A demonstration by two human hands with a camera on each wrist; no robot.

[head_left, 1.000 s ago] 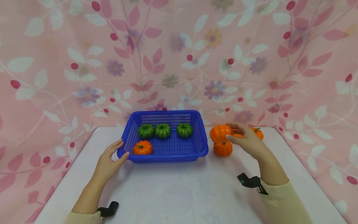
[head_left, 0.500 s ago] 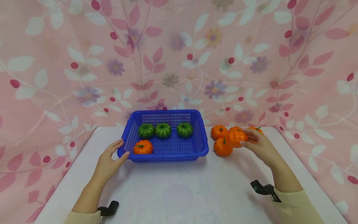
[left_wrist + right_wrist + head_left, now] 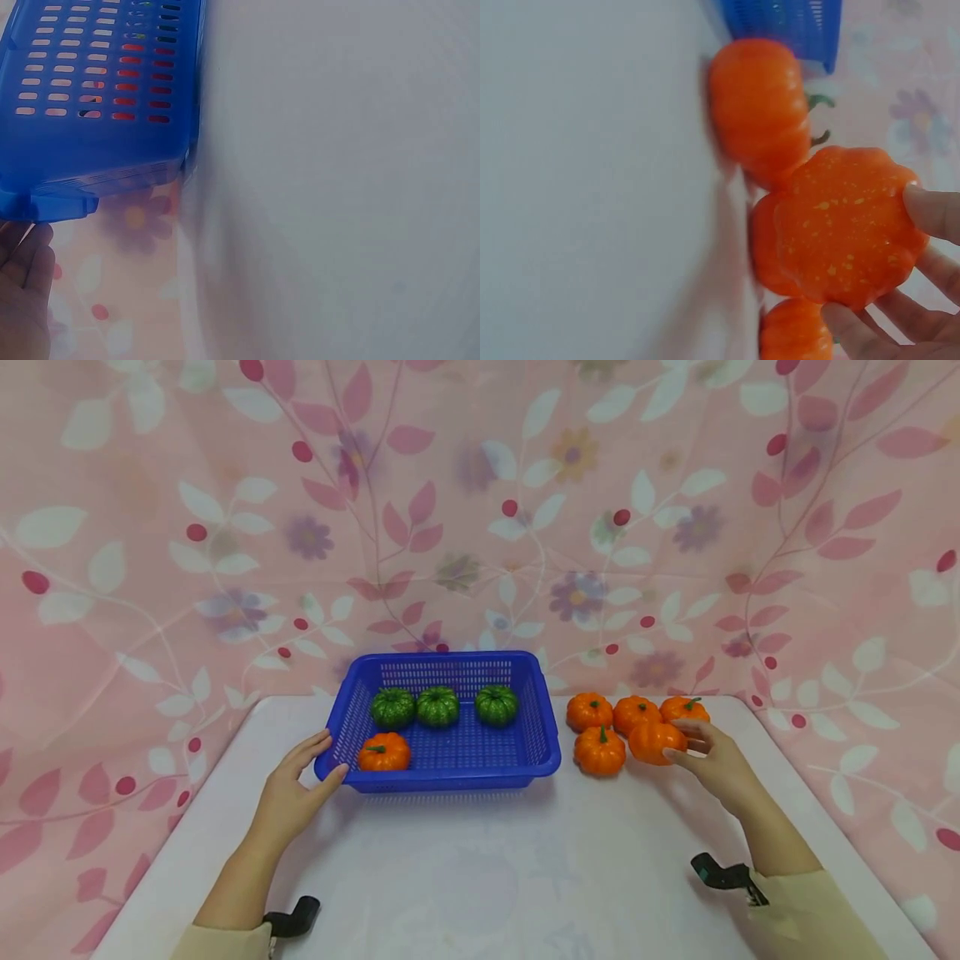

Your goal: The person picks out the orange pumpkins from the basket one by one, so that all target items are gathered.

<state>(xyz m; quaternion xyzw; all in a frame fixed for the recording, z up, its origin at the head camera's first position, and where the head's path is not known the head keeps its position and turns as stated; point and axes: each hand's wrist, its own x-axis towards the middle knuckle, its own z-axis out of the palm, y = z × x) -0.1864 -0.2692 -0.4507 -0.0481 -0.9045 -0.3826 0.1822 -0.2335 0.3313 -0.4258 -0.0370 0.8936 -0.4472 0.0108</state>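
My right hand pinches an orange pumpkin between thumb and fingers, in front of the other pumpkins at the right. In the right wrist view this pumpkin turns its yellow-speckled underside to the camera and partly covers those behind it. My left hand touches the left rim of a blue basket, fingers fairly straight and thumb near the front corner. Inside the basket sit three green pumpkins along the back and one orange pumpkin at the front left.
Right of the basket, several orange pumpkins stand close together on the white table. A pink floral cloth hangs behind the table. Each wrist carries a black camera mount.
My right hand has carried its orange pumpkin rightward and lower, away from above the back-left pumpkin, which is now uncovered. My left hand stays at the basket's rim.
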